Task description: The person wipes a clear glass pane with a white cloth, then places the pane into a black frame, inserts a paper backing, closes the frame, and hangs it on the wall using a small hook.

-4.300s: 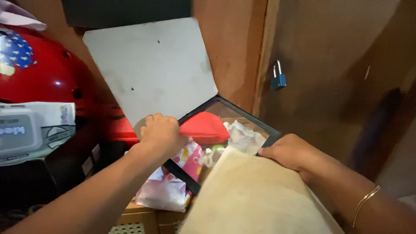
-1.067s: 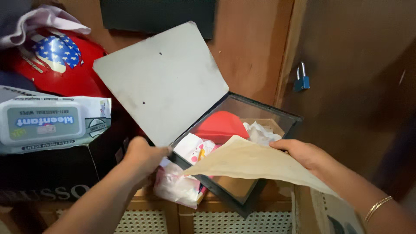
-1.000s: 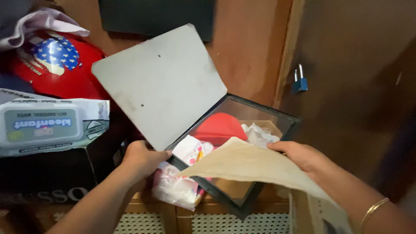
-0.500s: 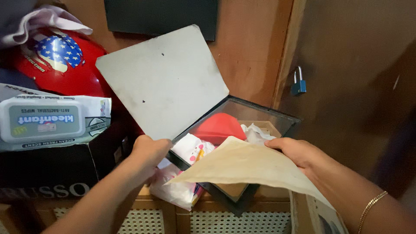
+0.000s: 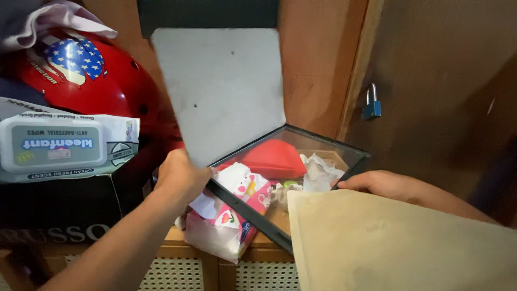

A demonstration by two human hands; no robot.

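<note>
My left hand [image 5: 180,178] grips the lower corner of a grey backing board [image 5: 221,91] and holds it raised, nearly upright, over a black picture frame with glass [image 5: 245,207]. My right hand [image 5: 379,184] holds a large yellowed sheet of paper [image 5: 398,242] by its far edge; the sheet lies low at the front right and hides most of that hand. Through the glass I see a red cloth item [image 5: 272,158], crumpled white tissue [image 5: 319,171] and a pink and white printed packet [image 5: 237,196].
A red helmet with a stars decal [image 5: 81,81] stands at the left behind a pack of wet wipes [image 5: 59,145] resting on a black box [image 5: 64,215]. A blue padlock [image 5: 370,106] hangs on the brown door. Below is a wooden cabinet with perforated panels [image 5: 215,272].
My left hand has swung the grey board up to nearly vertical. My right hand has drawn the yellowed sheet off the frame, down toward the front right.
</note>
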